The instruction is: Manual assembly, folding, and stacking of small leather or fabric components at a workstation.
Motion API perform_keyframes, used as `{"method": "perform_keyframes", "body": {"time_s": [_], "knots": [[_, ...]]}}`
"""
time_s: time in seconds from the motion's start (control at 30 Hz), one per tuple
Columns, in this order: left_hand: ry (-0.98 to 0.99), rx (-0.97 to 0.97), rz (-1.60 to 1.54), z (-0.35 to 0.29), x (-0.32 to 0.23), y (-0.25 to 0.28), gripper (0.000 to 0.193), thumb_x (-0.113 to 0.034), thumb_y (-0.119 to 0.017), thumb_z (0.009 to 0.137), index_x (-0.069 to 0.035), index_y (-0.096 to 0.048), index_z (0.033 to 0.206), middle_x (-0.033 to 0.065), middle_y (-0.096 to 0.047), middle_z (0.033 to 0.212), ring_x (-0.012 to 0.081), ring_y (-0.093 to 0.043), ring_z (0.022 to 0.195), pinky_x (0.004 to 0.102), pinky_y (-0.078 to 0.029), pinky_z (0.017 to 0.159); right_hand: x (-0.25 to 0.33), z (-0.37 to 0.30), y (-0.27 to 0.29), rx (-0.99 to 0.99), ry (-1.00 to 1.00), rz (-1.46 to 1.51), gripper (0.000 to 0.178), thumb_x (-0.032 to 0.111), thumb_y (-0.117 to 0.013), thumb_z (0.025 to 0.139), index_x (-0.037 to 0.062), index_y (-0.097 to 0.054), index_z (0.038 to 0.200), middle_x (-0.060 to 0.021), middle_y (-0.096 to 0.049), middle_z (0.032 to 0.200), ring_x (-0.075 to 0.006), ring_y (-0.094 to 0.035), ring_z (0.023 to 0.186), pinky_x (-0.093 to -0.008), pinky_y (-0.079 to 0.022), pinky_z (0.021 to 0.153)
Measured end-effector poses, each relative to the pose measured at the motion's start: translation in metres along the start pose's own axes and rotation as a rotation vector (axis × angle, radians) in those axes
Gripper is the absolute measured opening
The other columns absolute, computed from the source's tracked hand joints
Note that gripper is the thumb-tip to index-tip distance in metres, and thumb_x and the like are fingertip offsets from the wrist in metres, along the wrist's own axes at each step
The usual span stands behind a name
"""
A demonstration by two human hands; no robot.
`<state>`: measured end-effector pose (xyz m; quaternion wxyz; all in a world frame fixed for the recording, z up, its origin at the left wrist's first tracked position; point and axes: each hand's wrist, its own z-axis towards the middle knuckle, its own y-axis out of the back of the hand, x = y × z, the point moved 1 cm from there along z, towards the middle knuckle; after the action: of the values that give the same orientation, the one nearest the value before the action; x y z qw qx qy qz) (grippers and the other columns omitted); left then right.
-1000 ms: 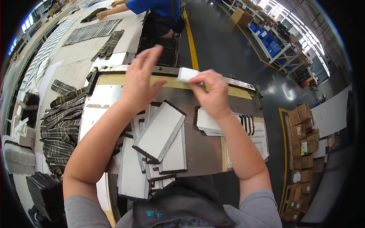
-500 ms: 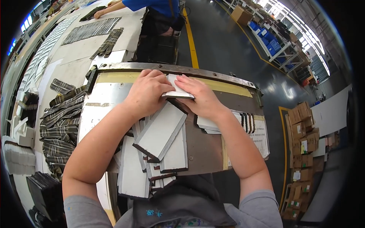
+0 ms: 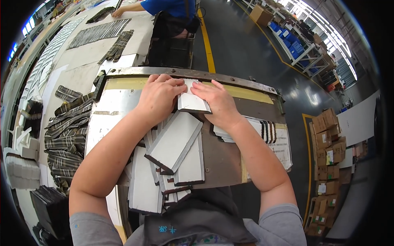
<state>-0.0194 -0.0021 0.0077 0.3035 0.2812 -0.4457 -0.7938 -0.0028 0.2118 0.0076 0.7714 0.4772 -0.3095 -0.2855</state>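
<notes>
Nearest: dark apron (image 3: pixel 197 223). Just beyond, near left on the metal worktop (image 3: pixel 221 164): loose, overlapping pile of white panels (image 3: pixel 174 141) with dark edges, lowest ones jutting past the near edge. Farther right, partly covered by the right forearm (image 3: pixel 259 160): fanned stack (image 3: pixel 224 132) of white pieces with dark ends. Left of the worktop: heap of plaid strips (image 3: pixel 65 143). Toward the far edge, centre: single white piece (image 3: pixel 193 102), dark end facing near. Left hand (image 3: pixel 158 98): fingers narrow, bunched on the piece's left side. Right hand (image 3: pixel 218 102): fingers slightly spread, laid on its right side. Thumbs mostly hidden; cannot tell whether pinching from beneath. Just beyond: yellow tape (image 3: pixel 246 95), then metal bar (image 3: pixel 135 72). Far, slightly left: co-worker's blue sleeve (image 3: pixel 154 5). Far right: blue bins (image 3: pixel 295 50).
</notes>
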Motion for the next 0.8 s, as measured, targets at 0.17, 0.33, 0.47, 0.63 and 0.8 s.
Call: {"method": "perform_keyframes", "body": {"time_s": [0.17,0.33,0.47,0.63,0.8], "knots": [[-0.026,-0.025,0.019,-0.0013,0.0002,-0.0007,0.039,-0.002,-0.068,0.081,-0.015,-0.075,0.117,0.005,-0.069,0.121,0.0265,-0.059,0.116,0.0406,-0.042,0.104,0.0011,0.0028,0.0009,0.031,-0.03,0.021,0.062,0.001,-0.079,0.068,0.007,-0.066,0.128,-0.011,-0.062,0.139,-0.0266,-0.055,0.131,-0.0475,-0.034,0.118],[0.034,0.015,-0.004,-0.0014,-0.0017,0.0005,0.036,-0.005,-0.07,0.083,-0.019,-0.076,0.115,0.0059,-0.058,0.099,0.0264,-0.057,0.101,0.0388,-0.044,0.093,-0.0003,0.0007,-0.0023,-0.102,0.02,0.03,0.045,0.009,-0.082,0.07,0.0083,-0.072,0.114,-0.0079,-0.068,0.122,-0.0266,-0.061,0.116,-0.0465,-0.041,0.109],[0.048,0.007,-0.001,-0.001,-0.0019,0.0014,0.035,-0.007,-0.071,0.083,-0.02,-0.077,0.115,0.006,-0.057,0.097,0.0256,-0.056,0.099,0.0381,-0.044,0.091,-0.0008,0.0019,0.0009,-0.126,0.05,-0.031,0.043,0.01,-0.081,0.072,0.0088,-0.072,0.115,-0.0069,-0.068,0.12,-0.0259,-0.061,0.116,-0.0455,-0.04,0.11],[0.065,0.02,0.015,-0.0051,-0.0037,0.0002,0.035,-0.008,-0.072,0.083,-0.021,-0.078,0.114,0.0055,-0.057,0.095,0.0254,-0.056,0.098,0.038,-0.044,0.09,-0.0006,0.0011,-0.0031,-0.087,0.044,-0.03,0.043,0.01,-0.08,0.073,0.009,-0.072,0.116,-0.0063,-0.068,0.12,-0.0255,-0.06,0.116,-0.045,-0.041,0.109],[0.032,0.029,-0.018,-0.0034,-0.0038,0.0062,0.033,-0.006,-0.072,0.082,-0.02,-0.079,0.112,0.0042,-0.063,0.104,0.0258,-0.058,0.105,0.0384,-0.044,0.095,-0.0037,-0.0003,-0.0006,-0.082,0.021,0.077,0.038,0.01,-0.078,0.076,0.0115,-0.074,0.113,-0.0082,-0.067,0.123,-0.027,-0.059,0.118,-0.0431,-0.042,0.108]]}}
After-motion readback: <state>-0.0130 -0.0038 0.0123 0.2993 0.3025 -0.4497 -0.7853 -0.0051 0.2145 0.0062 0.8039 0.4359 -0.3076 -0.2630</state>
